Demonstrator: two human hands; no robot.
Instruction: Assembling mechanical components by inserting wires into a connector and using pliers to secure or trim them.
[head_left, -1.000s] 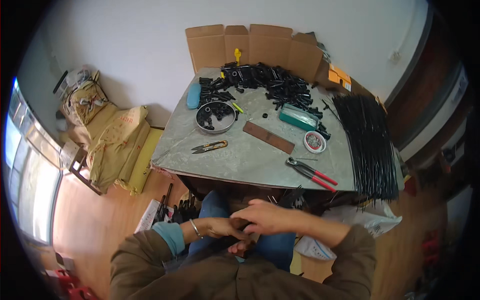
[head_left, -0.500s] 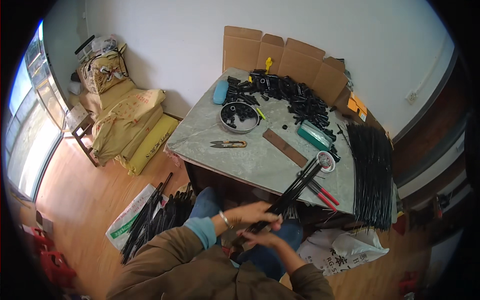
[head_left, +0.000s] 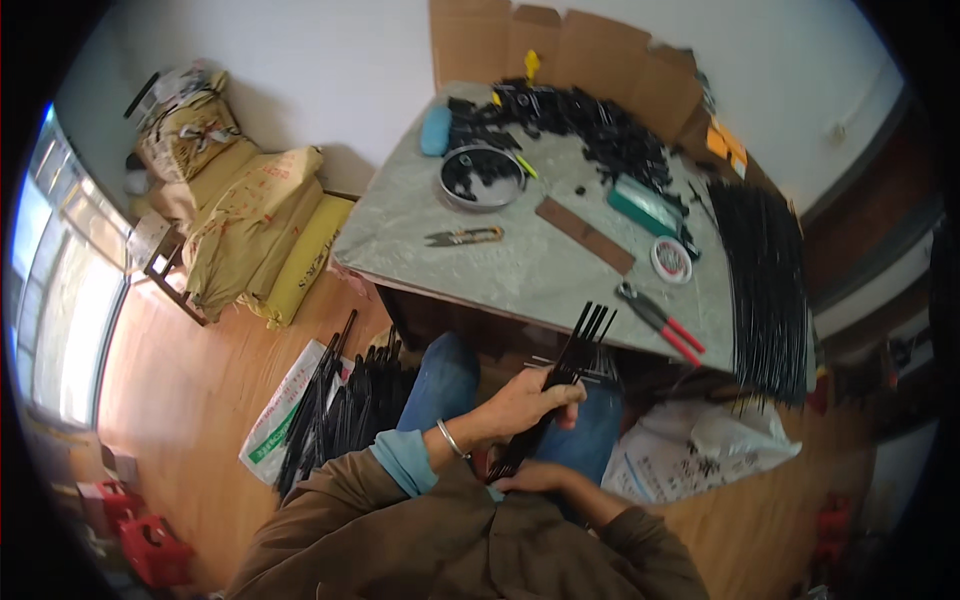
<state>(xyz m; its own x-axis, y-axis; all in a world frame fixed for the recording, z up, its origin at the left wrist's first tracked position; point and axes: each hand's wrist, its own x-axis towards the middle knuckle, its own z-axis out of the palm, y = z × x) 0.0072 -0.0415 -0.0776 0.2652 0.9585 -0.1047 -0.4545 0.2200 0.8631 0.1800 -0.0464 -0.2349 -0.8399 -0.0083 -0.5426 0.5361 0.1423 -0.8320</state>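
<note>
— Where the lap was seen, what was gripped?
— A bundle of black rods was clasped by the left hand; its lower end was pinched by the right hand.
— Beyond them?
— Red-handled pliers were laid on the table.

The rods in the left hand are black. Beyond it, the table is mottled grey-green, the pliers red-handled. Left of the hand, yellow-tan sacks lie on an orange-brown floor. The sleeves are brown, the cuff teal.
</note>
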